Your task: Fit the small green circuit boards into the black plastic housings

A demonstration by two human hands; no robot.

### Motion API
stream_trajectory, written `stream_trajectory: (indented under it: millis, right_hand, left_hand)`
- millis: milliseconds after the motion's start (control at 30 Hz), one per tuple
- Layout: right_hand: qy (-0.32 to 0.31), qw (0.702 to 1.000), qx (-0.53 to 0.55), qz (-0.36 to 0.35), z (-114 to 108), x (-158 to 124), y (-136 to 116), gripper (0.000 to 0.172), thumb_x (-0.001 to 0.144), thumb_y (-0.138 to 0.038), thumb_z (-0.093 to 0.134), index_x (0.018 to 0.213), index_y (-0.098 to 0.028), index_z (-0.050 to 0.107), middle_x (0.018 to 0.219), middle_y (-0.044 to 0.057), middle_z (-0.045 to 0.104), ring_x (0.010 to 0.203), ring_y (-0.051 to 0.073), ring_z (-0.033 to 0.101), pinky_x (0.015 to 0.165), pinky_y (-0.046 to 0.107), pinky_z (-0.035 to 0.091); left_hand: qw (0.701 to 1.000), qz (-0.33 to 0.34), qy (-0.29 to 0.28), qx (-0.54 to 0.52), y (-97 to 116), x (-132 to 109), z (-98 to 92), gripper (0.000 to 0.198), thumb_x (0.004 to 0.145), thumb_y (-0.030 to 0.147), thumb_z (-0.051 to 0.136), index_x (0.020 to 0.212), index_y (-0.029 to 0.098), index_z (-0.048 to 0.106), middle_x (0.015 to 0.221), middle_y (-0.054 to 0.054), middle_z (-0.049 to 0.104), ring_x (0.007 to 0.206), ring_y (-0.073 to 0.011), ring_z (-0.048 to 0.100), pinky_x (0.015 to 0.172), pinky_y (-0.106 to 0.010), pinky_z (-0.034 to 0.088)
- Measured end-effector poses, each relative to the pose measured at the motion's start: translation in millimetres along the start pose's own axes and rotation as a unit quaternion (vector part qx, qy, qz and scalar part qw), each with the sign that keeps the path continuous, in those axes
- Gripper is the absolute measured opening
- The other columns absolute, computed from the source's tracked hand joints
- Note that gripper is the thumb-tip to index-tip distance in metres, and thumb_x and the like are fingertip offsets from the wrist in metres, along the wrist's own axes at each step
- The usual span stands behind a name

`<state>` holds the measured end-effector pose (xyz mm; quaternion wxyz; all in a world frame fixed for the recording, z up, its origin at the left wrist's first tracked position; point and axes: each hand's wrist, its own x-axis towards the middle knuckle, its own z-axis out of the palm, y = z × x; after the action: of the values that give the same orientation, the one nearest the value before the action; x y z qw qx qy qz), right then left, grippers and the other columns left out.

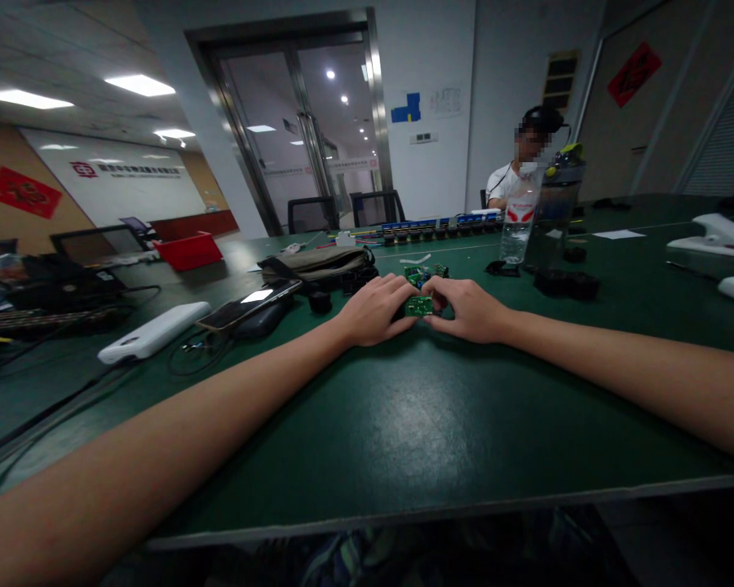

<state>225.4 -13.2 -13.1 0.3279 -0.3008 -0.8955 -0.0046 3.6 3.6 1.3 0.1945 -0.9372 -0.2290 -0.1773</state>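
Between my two hands, just above or on the green table [416,432], is a small green circuit board [419,306]. My left hand [379,310] grips its left side, thumb at the lower edge and fingers at the top. On the right side, the thumb and forefinger of my right hand [465,310] close on the same board. Right behind it lie more green board parts with blue pieces [426,273], partly hidden by my fingers. Whether these parts are joined to the held board, I cannot tell.
A fabric pouch [318,265], a phone [250,303] and a white power bank [152,333] lie to the left. Right of my hands stand a water bottle [517,232] and black blocks [566,284]. Across the table sits a person [507,179]. A row of blue-and-black connectors [428,231] runs along the back.
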Motion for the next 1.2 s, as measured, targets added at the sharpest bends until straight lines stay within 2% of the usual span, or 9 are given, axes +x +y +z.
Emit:
stream_trajectory:
  millis: [167, 333, 1200]
  right_hand:
    - [0.002, 1.000, 0.003, 0.001, 0.5, -0.1, 1.2, 0.022, 0.080, -0.026, 0.064, 0.097, -0.019, 0.052, 0.076, -0.001, 0.056, 0.067, 0.014, 0.052, 0.066, 0.026, 0.038]
    - [0.005, 1.000, 0.003, -0.001, 1.1, -0.2, 1.7, 0.022, 0.080, -0.025, 0.063, 0.097, -0.019, 0.052, 0.076, -0.001, 0.056, 0.068, 0.014, 0.053, 0.066, 0.026, 0.039]
    - [0.007, 1.000, 0.001, -0.002, 0.1, -0.8, 0.6, 0.022, 0.081, -0.026, 0.063, 0.098, -0.019, 0.052, 0.075, -0.001, 0.055, 0.067, 0.014, 0.052, 0.066, 0.026, 0.039]
  left_hand:
    - [1.000, 0.008, 0.011, -0.010, 0.9, -0.5, 0.0, 0.032, 0.094, 0.036, 0.049, 0.117, 0.015, 0.054, 0.106, -0.011, 0.063, 0.098, -0.0248, 0.056, 0.089, -0.038, 0.046]
    - [1.000, -0.011, 0.011, -0.008, 1.1, -0.1, 0.7, 0.029, 0.092, 0.035, 0.050, 0.111, 0.014, 0.054, 0.103, -0.011, 0.063, 0.096, -0.0250, 0.057, 0.087, -0.038, 0.046]
    - [1.000, -0.007, 0.006, -0.001, 0.0, 1.4, 1.6, 0.026, 0.093, 0.038, 0.046, 0.105, 0.016, 0.054, 0.098, -0.010, 0.063, 0.093, -0.0245, 0.057, 0.084, -0.038, 0.046]
